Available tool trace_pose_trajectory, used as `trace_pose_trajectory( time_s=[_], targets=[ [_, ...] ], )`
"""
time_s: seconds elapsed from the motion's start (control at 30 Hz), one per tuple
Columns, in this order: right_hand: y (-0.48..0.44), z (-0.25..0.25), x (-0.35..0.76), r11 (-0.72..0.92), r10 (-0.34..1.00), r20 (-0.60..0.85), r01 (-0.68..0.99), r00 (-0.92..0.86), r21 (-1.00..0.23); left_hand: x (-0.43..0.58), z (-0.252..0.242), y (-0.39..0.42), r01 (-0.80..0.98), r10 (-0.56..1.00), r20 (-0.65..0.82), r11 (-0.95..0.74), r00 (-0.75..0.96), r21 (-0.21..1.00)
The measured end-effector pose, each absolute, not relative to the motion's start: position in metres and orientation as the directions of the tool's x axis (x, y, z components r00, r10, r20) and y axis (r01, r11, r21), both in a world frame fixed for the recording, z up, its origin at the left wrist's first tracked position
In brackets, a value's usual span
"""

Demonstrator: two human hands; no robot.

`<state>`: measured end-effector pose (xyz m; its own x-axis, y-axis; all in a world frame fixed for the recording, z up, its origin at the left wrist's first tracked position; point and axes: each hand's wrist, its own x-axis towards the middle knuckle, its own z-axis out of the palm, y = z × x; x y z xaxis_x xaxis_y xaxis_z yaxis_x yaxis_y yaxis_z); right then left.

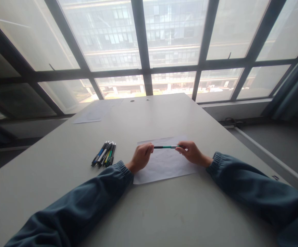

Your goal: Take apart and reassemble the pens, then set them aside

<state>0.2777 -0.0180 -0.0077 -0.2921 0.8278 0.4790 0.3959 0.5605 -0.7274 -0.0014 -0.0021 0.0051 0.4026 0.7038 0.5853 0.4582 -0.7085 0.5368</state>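
A thin pen (166,147) with a black and green barrel is held level between both hands, just above a white sheet of paper (164,166) on the pale table (149,212). My left hand (140,157) is closed in a loose fist around the pen's left end. My right hand (192,152) pinches the right end with its fingertips. Both forearms wear dark teal sleeves with elastic cuffs. A row of several pens (104,154) with blue, white, green and black barrels lies side by side to the left of my left hand.
Another sheet of paper (92,115) lies at the table's far left corner. Two small dark round spots (132,101) sit near the far edge. Large windows with dark frames (144,72) fill the background. A curtain (293,89) hangs at the right.
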Motion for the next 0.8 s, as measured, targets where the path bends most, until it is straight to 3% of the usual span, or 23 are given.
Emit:
trace_pose_trajectory(
  time_s=[0.37,0.8],
  targets=[
    [-0.0208,-0.002,0.2766,0.582,0.813,0.538,0.353,-0.224,-0.732,-0.0029,0.0068,-0.0021,0.41,0.696,0.599,-0.718,0.395,0.563],
    [-0.0169,-0.0067,0.278,0.575,0.817,0.547,0.347,-0.185,-0.741,0.0048,0.0096,-0.0033,0.412,0.556,0.781,-0.806,0.284,0.424]
  ],
)
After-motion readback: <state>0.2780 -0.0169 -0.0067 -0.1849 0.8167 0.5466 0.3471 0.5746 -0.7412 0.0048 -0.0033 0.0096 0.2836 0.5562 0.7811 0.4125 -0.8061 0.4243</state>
